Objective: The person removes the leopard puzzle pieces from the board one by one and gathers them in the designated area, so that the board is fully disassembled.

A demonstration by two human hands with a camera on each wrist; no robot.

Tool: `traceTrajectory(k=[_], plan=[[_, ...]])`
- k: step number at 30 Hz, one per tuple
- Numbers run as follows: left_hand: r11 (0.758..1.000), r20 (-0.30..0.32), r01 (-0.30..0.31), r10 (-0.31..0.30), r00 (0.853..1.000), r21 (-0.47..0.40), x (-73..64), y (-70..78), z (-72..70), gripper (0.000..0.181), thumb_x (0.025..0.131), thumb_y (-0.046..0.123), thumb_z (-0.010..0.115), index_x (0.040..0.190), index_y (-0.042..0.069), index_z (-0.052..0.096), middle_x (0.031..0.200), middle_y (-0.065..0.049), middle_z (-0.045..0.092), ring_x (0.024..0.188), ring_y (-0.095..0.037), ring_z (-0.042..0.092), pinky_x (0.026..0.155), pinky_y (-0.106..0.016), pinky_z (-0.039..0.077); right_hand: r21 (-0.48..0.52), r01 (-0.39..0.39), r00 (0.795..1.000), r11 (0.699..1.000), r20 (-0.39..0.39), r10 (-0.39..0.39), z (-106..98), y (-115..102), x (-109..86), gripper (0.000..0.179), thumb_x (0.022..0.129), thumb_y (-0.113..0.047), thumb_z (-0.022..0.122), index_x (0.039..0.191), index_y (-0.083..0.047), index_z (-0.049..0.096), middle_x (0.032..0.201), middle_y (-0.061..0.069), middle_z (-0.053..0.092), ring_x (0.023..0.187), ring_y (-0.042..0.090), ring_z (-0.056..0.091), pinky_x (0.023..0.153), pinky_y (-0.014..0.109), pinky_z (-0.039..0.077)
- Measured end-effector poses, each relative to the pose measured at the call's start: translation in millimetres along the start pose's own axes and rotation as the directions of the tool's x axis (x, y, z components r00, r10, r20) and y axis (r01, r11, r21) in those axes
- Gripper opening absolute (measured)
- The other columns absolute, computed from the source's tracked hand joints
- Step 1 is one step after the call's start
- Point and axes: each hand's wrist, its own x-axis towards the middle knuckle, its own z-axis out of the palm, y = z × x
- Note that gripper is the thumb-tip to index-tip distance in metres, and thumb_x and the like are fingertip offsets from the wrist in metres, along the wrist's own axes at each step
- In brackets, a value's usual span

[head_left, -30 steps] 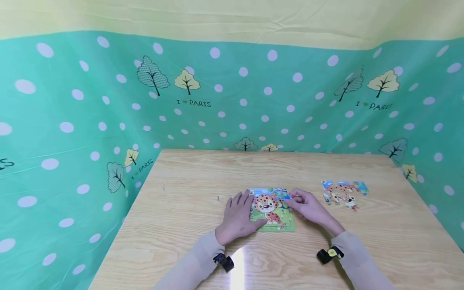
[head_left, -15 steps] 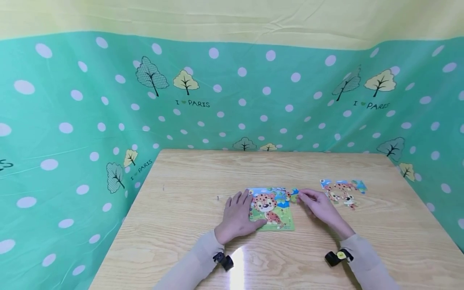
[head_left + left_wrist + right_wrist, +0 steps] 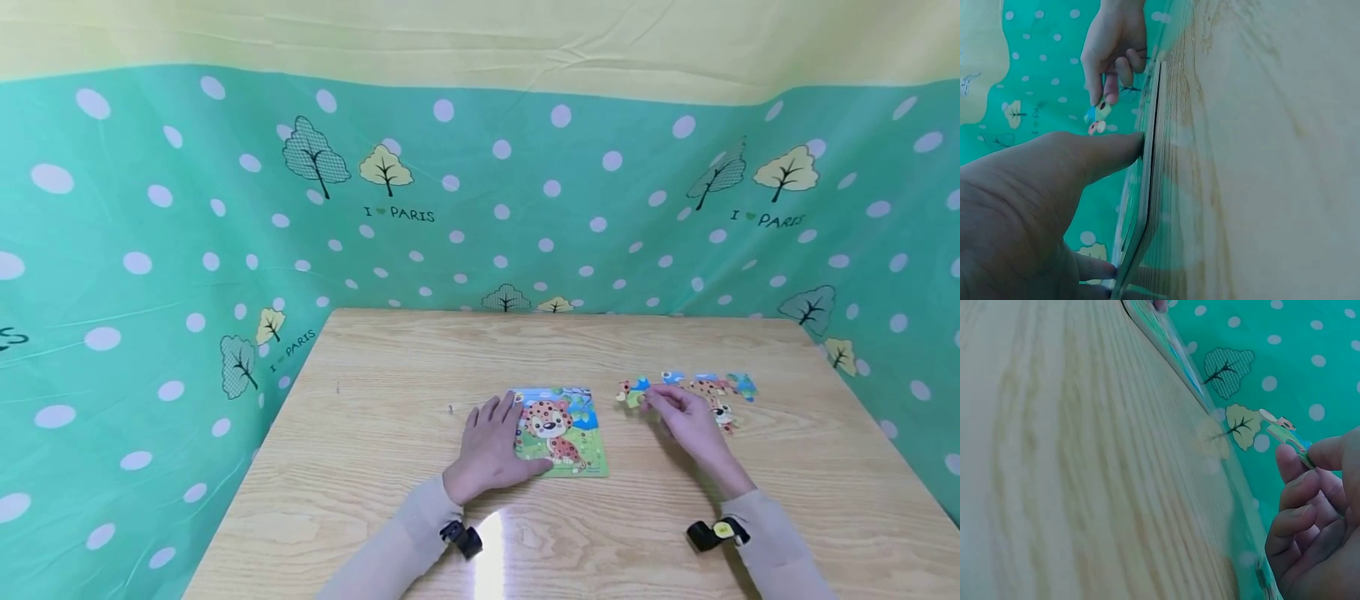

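A square puzzle board (image 3: 592, 460) with a spotted leopard cub on green grass lies on the table. My left hand (image 3: 490, 450) rests along its left side, fingers spread and thumb over the lower edge. To the right of the board, my right hand (image 3: 686, 423) pinches a jigsaw piece (image 3: 632, 393) between thumb and fingertips. In the right wrist view the held jigsaw piece (image 3: 1286, 435) stands out above the tabletop, its green and blue print showing. The left wrist view has the thumb of my left hand (image 3: 1029, 187) at the edge of the board (image 3: 1150, 156).
Several loose jigsaw pieces (image 3: 742, 385) lie at the right of the wooden table (image 3: 420, 350), some partly behind my right hand. A green dotted cloth (image 3: 502, 192) with printed trees hangs along the back and sides.
My right hand has lifted the jigsaw piece off the board's right upper part and carried it right, towards the loose pieces. My left hand has stayed in place on the board.
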Motion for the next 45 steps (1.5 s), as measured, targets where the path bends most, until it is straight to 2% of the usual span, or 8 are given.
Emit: traceTrajectory(k=[6, 13, 20, 26, 28, 35, 42, 45], plan=[[1.0, -0.005, -0.008, 0.008, 1.0, 0.002, 0.6, -0.4, -0.1, 0.107, 0.086, 0.076, 0.069, 0.166, 0.011, 0.038, 0.176, -0.012, 0.029, 0.161, -0.038, 0.029, 0.13, -0.063, 0.025, 0.033, -0.009, 0.999, 0.999, -0.037, 0.01, -8.0, 1.9, 2.7, 0.051, 0.111, -0.04, 0.057, 0.139, 0.002, 0.062, 0.091, -0.013, 0.075, 0.055, 0.006, 0.048, 0.047, 0.025, 0.042], [1.0, 0.001, -0.024, 0.024, 1.0, 0.018, -0.2, -2.3, 1.2, 0.109, 0.086, 0.077, 0.068, 0.167, 0.012, 0.035, 0.177, -0.011, 0.028, 0.162, -0.038, 0.028, 0.13, -0.063, 0.026, 0.096, -0.045, 0.996, 0.994, -0.071, 0.052, -17.2, 9.7, 5.7, 0.052, 0.11, -0.042, 0.059, 0.136, 0.002, 0.063, 0.086, -0.022, 0.07, 0.054, 0.005, 0.049, 0.047, 0.025, 0.042], [0.999, 0.001, -0.034, 0.034, 0.999, 0.021, -1.2, -1.6, -0.3, 0.108, 0.087, 0.075, 0.069, 0.167, 0.01, 0.035, 0.176, -0.012, 0.029, 0.161, -0.038, 0.029, 0.129, -0.063, 0.026, 0.198, -0.087, 0.993, 0.976, -0.058, 0.1, -28.6, 12.8, 5.2, 0.029, 0.107, -0.047, 0.063, 0.119, -0.022, 0.071, 0.088, -0.021, 0.066, 0.06, 0.004, 0.048, 0.051, 0.022, 0.043], [0.999, 0.01, -0.043, 0.043, 0.999, 0.02, -1.4, -2.3, -1.5, 0.109, 0.086, 0.074, 0.07, 0.167, 0.01, 0.034, 0.176, -0.012, 0.029, 0.161, -0.038, 0.029, 0.129, -0.064, 0.026, 0.164, -0.068, 0.993, 0.984, -0.086, 0.083, -37.3, 16.6, 4.0, 0.042, 0.107, -0.043, 0.064, 0.131, -0.008, 0.069, 0.085, -0.019, 0.065, 0.06, 0.006, 0.048, 0.051, 0.024, 0.044], [0.999, 0.02, -0.046, 0.046, 0.999, 0.021, -1.5, -3.7, -2.4, 0.11, 0.086, 0.075, 0.069, 0.168, 0.011, 0.034, 0.177, -0.012, 0.028, 0.162, -0.038, 0.028, 0.129, -0.064, 0.025, 0.154, -0.06, 0.993, 0.986, -0.09, 0.074, -40.8, 19.0, 3.8, 0.04, 0.107, -0.041, 0.065, 0.131, -0.009, 0.07, 0.083, -0.017, 0.062, 0.059, 0.006, 0.047, 0.05, 0.025, 0.043], [0.993, 0.064, -0.115, 0.113, 0.992, 0.038, -1.7, -13.9, -6.3, 0.107, 0.09, 0.075, 0.063, 0.168, 0.011, 0.031, 0.178, -0.012, 0.024, 0.162, -0.039, 0.026, 0.128, -0.066, 0.024, 0.219, -0.073, 0.991, 0.973, -0.097, 0.097, -53.0, 26.3, 3.6, 0.006, 0.105, -0.039, 0.069, 0.11, -0.038, 0.073, 0.082, -0.019, 0.059, 0.058, 0.004, 0.045, 0.05, 0.023, 0.041], [0.985, 0.096, -0.174, 0.173, 0.98, 0.01, 0.9, -24.9, -5.1, 0.105, 0.092, 0.073, 0.063, 0.169, 0.011, 0.029, 0.179, -0.013, 0.02, 0.162, -0.043, 0.022, 0.129, -0.068, 0.02, 0.192, -0.112, 0.985, 0.975, -0.111, 0.135, -67.3, 36.1, 3.6, 0.008, 0.105, -0.048, 0.066, 0.11, -0.042, 0.067, 0.084, -0.019, 0.06, 0.061, 0.005, 0.047, 0.053, 0.022, 0.043], [0.983, 0.102, -0.183, 0.18, 0.978, 0.022, 2.1, -27.7, -7.4, 0.103, 0.093, 0.074, 0.062, 0.169, 0.013, 0.03, 0.179, -0.011, 0.02, 0.162, -0.041, 0.025, 0.13, -0.066, 0.021, 0.228, -0.123, 0.981, 0.966, -0.116, 0.152, -74.7, 41.8, 3.5, 0.01, 0.105, -0.049, 0.065, 0.111, -0.041, 0.067, 0.085, -0.019, 0.06, 0.062, 0.005, 0.047, 0.053, 0.023, 0.043]])
